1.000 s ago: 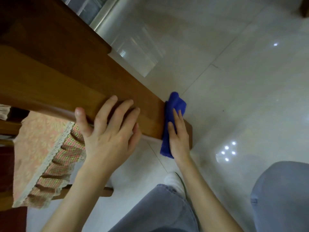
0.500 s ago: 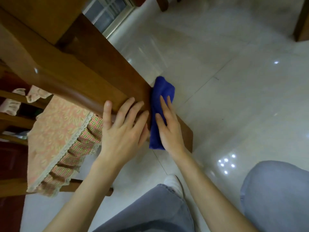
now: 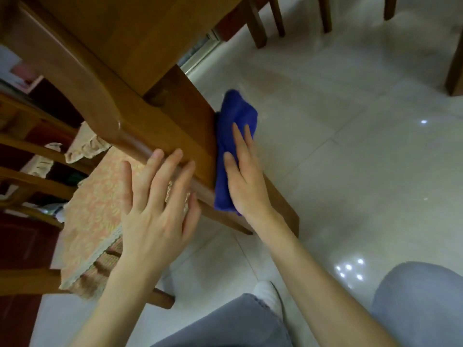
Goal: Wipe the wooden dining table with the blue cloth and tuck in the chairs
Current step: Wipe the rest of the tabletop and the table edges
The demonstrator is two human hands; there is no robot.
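I am crouched low beside a leg point(image 3: 190, 126) of the wooden dining table point(image 3: 120, 38), seen from just below its edge. The blue cloth point(image 3: 234, 116) is folded against the leg's right face. My right hand point(image 3: 244, 176) presses the cloth flat onto that face with straight fingers. My left hand point(image 3: 155, 204) lies open on the leg's left side, fingertips touching the rounded edge. A wooden chair with a floral seat cushion point(image 3: 92, 211) stands under the table at the left.
Pale glossy floor tiles point(image 3: 350, 151) spread to the right. Legs of other chairs point(image 3: 258, 26) stand at the top, and another wooden leg point(image 3: 454, 68) at the right edge. My knees in grey trousers point(image 3: 421, 304) and a white shoe point(image 3: 268, 294) are at the bottom.
My right hand has slid the blue cloth up along the table leg. My left hand has shifted up the leg's other side. My head has tilted up, showing more of the table's underside.
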